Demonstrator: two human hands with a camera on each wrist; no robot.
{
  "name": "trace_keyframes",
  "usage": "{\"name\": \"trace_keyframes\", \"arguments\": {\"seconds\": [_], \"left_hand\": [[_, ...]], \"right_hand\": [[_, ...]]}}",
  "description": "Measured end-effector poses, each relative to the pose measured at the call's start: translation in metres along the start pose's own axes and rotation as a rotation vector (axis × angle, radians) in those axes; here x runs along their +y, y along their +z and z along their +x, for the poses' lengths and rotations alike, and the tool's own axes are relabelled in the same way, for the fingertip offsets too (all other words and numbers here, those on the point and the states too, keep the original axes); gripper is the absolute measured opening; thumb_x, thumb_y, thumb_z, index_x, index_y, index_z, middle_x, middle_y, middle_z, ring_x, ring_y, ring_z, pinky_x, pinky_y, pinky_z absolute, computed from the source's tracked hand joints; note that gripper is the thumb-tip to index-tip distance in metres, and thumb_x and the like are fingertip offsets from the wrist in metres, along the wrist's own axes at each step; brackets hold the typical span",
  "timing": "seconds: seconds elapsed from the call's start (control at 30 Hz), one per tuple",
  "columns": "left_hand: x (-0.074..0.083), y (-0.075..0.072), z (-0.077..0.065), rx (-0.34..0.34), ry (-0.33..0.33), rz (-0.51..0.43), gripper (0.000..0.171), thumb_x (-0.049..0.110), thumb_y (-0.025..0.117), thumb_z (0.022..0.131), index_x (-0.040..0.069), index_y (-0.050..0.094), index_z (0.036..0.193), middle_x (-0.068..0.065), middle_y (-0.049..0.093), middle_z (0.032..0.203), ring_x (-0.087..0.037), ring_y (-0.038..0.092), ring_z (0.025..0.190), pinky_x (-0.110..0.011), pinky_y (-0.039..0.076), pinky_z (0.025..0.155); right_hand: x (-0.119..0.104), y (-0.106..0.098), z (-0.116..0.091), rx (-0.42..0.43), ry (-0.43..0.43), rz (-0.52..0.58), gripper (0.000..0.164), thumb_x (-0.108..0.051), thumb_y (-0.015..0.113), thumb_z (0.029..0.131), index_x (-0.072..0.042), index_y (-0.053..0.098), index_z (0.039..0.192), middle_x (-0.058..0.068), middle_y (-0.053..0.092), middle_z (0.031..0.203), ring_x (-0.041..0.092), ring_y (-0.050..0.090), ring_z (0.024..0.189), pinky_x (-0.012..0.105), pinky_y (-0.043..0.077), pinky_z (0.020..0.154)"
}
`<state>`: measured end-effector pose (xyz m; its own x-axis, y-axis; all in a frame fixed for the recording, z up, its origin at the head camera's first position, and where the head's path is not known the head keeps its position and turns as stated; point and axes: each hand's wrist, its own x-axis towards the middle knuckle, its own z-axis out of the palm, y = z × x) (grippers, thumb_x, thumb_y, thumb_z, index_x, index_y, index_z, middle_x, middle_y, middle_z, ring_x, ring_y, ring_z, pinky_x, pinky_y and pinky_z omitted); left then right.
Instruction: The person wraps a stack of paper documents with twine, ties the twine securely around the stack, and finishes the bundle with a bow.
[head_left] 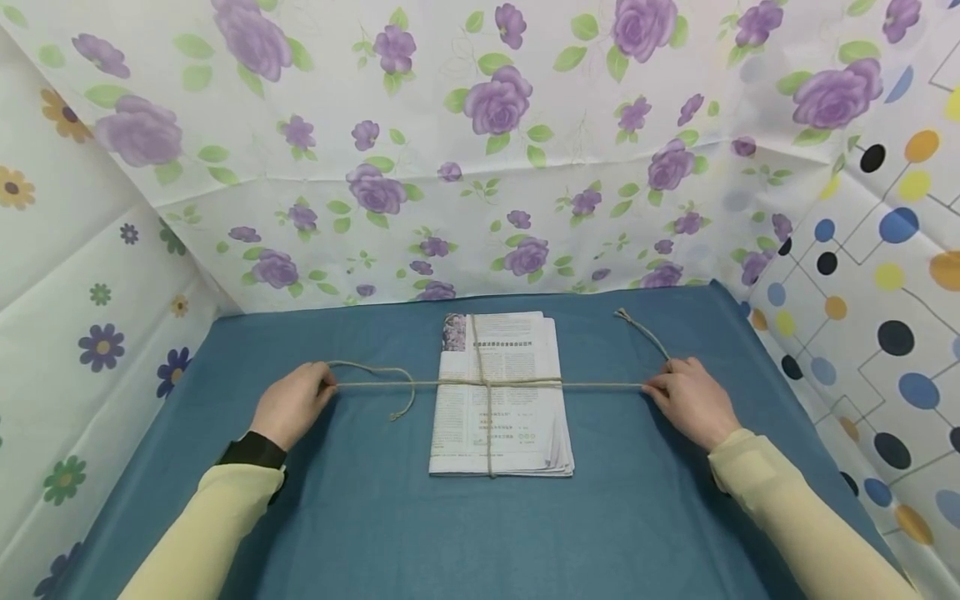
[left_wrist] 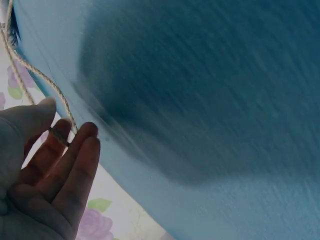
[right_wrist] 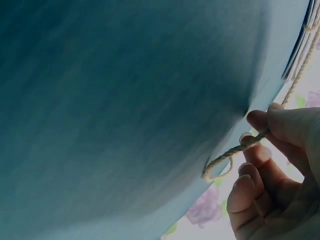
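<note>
A stack of folded newspapers [head_left: 517,425] lies on the blue cloth, with twine [head_left: 489,433] running lengthwise and crosswise over it. To its left, my left hand [head_left: 294,403] pinches one end of the twine between thumb and fingers; the loose tail curls back toward the stack. My right hand [head_left: 693,402] pinches the other end on the right, its tail pointing up and away. Between the hands the twine stretches straight across the stack, crossing near its middle. In the right wrist view, twine [right_wrist: 235,150] loops out past the thumb and finger of the right hand [right_wrist: 280,165].
The blue cloth [head_left: 360,533] covers the table. Behind stands a sheet with purple flowers [head_left: 495,100]. A flowered sheet [head_left: 97,283] closes the left side, and a dotted sheet [head_left: 892,333] the right.
</note>
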<state>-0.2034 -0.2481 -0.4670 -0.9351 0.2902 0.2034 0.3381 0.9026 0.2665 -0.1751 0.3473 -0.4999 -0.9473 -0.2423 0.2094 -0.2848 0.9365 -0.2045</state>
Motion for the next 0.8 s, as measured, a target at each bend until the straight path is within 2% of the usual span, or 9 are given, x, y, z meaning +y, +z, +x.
{"name": "trace_keyframes", "arguments": {"seconds": [0.13,0.27,0.37,0.47,0.53,0.63,0.73,0.8], "left_hand": [[-0.004,-0.002,0.0,-0.004,-0.021,0.066,0.011,0.006,0.074,0.095,0.002,0.064,0.095,-0.008,0.061,0.078,-0.019,0.055,0.061,-0.041,0.048,0.056],[-0.016,-0.016,-0.003,-0.016,-0.094,0.124,0.01,0.003,0.071,0.095,-0.003,0.063,0.094,-0.013,0.061,0.075,-0.025,0.057,0.059,-0.047,0.05,0.055],[-0.026,-0.025,-0.007,0.018,-0.154,0.127,0.009,0.0,0.067,0.095,-0.006,0.061,0.093,-0.017,0.061,0.073,-0.031,0.058,0.058,-0.052,0.05,0.055],[-0.032,-0.027,-0.012,0.025,-0.181,0.111,0.007,-0.002,0.064,0.095,-0.008,0.061,0.093,-0.02,0.062,0.075,-0.035,0.06,0.061,-0.055,0.05,0.057],[-0.033,-0.026,-0.016,-0.015,-0.188,0.094,0.006,-0.003,0.064,0.094,-0.009,0.062,0.094,-0.021,0.062,0.077,-0.036,0.061,0.065,-0.055,0.051,0.061],[-0.03,-0.02,-0.018,-0.114,-0.201,0.074,0.008,-0.004,0.065,0.092,-0.009,0.066,0.099,-0.022,0.064,0.085,-0.038,0.063,0.075,-0.056,0.052,0.067],[-0.022,-0.021,-0.017,-0.234,-0.23,0.075,0.022,-0.001,0.064,0.091,-0.01,0.066,0.11,-0.027,0.063,0.098,-0.044,0.062,0.085,-0.058,0.051,0.072],[-0.013,-0.029,-0.014,-0.324,-0.259,0.084,0.035,0.005,0.062,0.092,-0.012,0.062,0.122,-0.034,0.058,0.113,-0.049,0.061,0.094,-0.061,0.05,0.074]], "right_hand": [[-0.001,0.002,0.001,-0.004,0.005,0.018,0.015,-0.02,0.073,0.097,-0.009,0.083,0.099,0.005,0.065,0.089,0.027,0.056,0.083,0.046,0.049,0.074],[-0.003,0.003,0.001,-0.008,0.017,0.02,0.016,-0.022,0.072,0.098,-0.01,0.083,0.101,0.004,0.067,0.089,0.027,0.059,0.084,0.048,0.05,0.076],[-0.003,0.003,0.001,-0.014,0.024,0.022,0.017,-0.023,0.071,0.098,-0.011,0.083,0.102,0.005,0.07,0.09,0.028,0.061,0.085,0.05,0.051,0.076],[-0.004,0.002,0.001,-0.021,0.028,0.025,0.017,-0.022,0.071,0.098,-0.01,0.083,0.102,0.004,0.07,0.089,0.029,0.061,0.084,0.05,0.051,0.076],[-0.005,0.002,0.002,-0.024,0.026,0.028,0.016,-0.022,0.071,0.098,-0.01,0.082,0.101,0.004,0.069,0.087,0.028,0.061,0.084,0.05,0.051,0.076],[-0.01,0.0,0.002,-0.041,0.028,0.02,0.016,-0.021,0.072,0.098,-0.009,0.082,0.102,0.004,0.068,0.087,0.027,0.059,0.081,0.048,0.051,0.072],[-0.018,-0.005,0.002,-0.072,0.035,0.006,0.022,-0.02,0.07,0.097,-0.007,0.079,0.112,0.011,0.069,0.099,0.03,0.057,0.088,0.049,0.051,0.072],[-0.025,-0.009,0.004,-0.086,0.04,0.012,0.03,-0.019,0.068,0.096,-0.005,0.074,0.122,0.015,0.067,0.111,0.034,0.056,0.097,0.053,0.05,0.076]]}}
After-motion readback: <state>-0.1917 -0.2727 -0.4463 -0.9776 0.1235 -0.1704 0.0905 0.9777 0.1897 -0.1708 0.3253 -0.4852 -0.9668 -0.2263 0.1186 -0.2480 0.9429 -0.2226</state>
